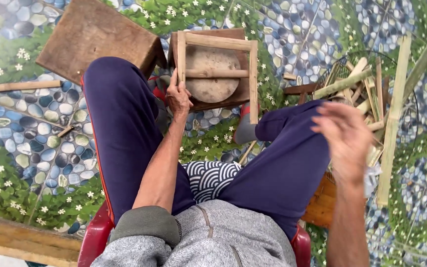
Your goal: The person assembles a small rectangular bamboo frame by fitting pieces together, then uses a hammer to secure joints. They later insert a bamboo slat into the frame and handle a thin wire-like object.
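I sit on a red chair (95,237) with my knees apart. My left hand (178,96) grips the left post of a small frame of pale wooden sticks (217,42) that stands on a low wooden block (233,96) between my feet. A round flat wooden disc (212,86) lies on the block behind the frame. My right hand (344,136) is raised and blurred over my right knee, fingers apart, holding nothing. It hovers near a wire basket (344,62) of split bamboo pieces (342,83).
A larger wooden block (95,37) sits at the upper left. Loose bamboo sticks (21,86) lie on the pebble-and-flower patterned floor mat (30,143). Long bamboo strips (394,118) lean at the right. A wooden plank (21,240) lies at the lower left.
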